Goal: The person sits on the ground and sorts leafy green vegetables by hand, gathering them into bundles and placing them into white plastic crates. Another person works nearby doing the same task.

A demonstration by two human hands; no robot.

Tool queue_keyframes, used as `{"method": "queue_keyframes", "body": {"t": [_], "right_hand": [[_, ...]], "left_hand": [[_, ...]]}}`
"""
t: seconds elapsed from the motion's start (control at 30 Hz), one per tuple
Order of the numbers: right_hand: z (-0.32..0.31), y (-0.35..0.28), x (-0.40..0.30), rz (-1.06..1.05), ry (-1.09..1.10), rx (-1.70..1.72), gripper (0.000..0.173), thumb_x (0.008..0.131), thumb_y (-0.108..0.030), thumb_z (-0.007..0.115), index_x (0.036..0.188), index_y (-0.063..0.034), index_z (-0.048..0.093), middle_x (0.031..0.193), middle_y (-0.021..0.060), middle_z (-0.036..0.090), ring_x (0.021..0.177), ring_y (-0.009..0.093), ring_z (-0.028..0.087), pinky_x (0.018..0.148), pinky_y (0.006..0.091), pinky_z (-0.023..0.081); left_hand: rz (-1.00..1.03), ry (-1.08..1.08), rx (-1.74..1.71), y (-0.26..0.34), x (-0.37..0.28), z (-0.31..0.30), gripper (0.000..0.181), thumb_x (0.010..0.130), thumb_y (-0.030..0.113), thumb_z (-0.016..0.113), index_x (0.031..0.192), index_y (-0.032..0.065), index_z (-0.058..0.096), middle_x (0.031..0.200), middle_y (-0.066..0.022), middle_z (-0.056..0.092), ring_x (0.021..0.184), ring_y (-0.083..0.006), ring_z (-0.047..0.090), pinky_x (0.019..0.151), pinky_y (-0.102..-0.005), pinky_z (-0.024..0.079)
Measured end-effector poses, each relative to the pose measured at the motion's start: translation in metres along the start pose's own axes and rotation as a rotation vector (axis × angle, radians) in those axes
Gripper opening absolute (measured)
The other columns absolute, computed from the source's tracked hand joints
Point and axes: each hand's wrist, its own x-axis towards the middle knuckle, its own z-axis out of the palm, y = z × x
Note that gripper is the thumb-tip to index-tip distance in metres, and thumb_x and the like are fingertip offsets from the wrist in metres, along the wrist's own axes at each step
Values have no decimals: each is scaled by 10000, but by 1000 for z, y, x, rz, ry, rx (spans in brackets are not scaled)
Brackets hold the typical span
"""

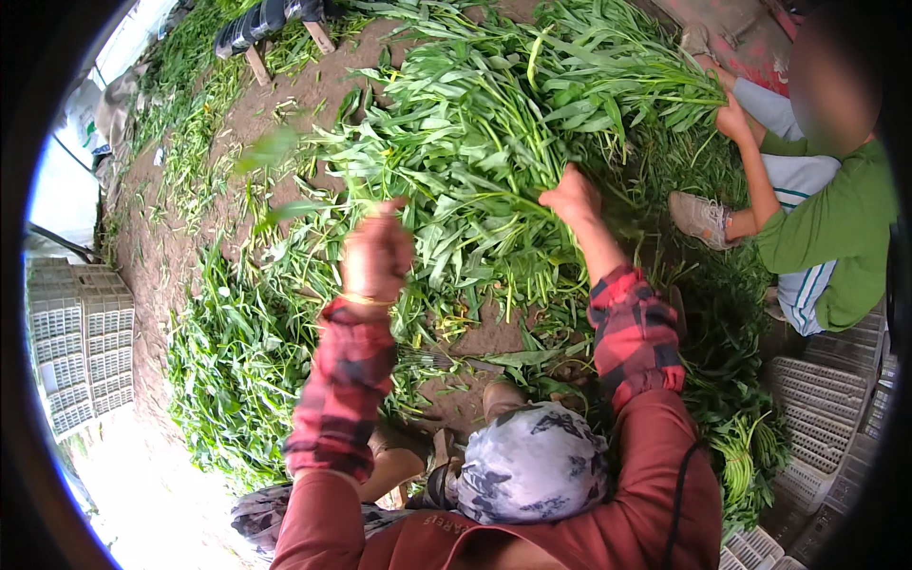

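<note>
My right hand grips the stems of a bunch of long-leaved greens, which look like water spinach. The leaves fan out to the upper left over the heap in front of me. To the left, my left hand is blurred by motion, with its fingers curled. Whether anything is inside it cannot be told. Beside it, loose leaves are blurred in the air. A pile of trimmed leaves lies on the soil by my left forearm.
At right, a seated co-worker in a green shirt holds another bunch of greens. Plastic crates are stacked at far left, and more crates stand at lower right near a tied bundle. A low padded stool stands beyond.
</note>
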Motion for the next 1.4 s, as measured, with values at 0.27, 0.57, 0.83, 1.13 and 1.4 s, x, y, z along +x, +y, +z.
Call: {"method": "queue_keyframes", "body": {"t": [0.27, 0.57, 0.83, 1.13, 1.4], "right_hand": [[36, -27, -98, -294, 258, -9, 704, 566, -144, 816, 1196, -49, 516, 1069, 138, 554, 975, 328, 567, 822, 416, 480], [39, -39, -161, -573, 88, 63, 503, 713, -71, 659, 1198, -26, 533, 1197, 236, 494, 1076, 388, 523, 891, 426, 453], [8, -57, -103, -251, 388, -238, 437, 771, -115, 619, 1171, 30, 519, 1180, 168, 540, 1088, 324, 487, 939, 476, 371], [60, -34, -148, -595, -36, 595, 430, 788, -56, 640, 1202, -10, 536, 1282, 188, 511, 1250, 304, 439, 1026, 381, 384], [7, -25, -91, -280, -81, -222, 622, 632, -357, 774, 1103, 16, 612, 1369, 200, 411, 1273, 352, 372, 1120, 480, 195]], "left_hand": [[-14, -157, -156, -138, 51, 47, 358, 956, 188, 484, 1243, -24, 458, 1155, -125, 576, 1032, -225, 572, 894, -359, 473], [-153, 146, -216, -150, 40, 26, 388, 729, -41, 669, 1085, 7, 521, 930, -109, 636, 779, -251, 633, 704, -365, 534], [-341, 15, -426, -154, 38, 11, 530, 738, 27, 713, 1210, 35, 472, 1039, -108, 620, 894, -248, 627, 785, -374, 526], [-294, 65, -299, -178, 15, -44, 378, 765, 204, 741, 1082, 40, 616, 1021, -79, 655, 932, -240, 612, 859, -386, 491], [-379, 94, -407, -168, 21, -40, 322, 778, 223, 698, 1040, 67, 595, 985, -85, 656, 860, -277, 633, 800, -411, 526]]}}
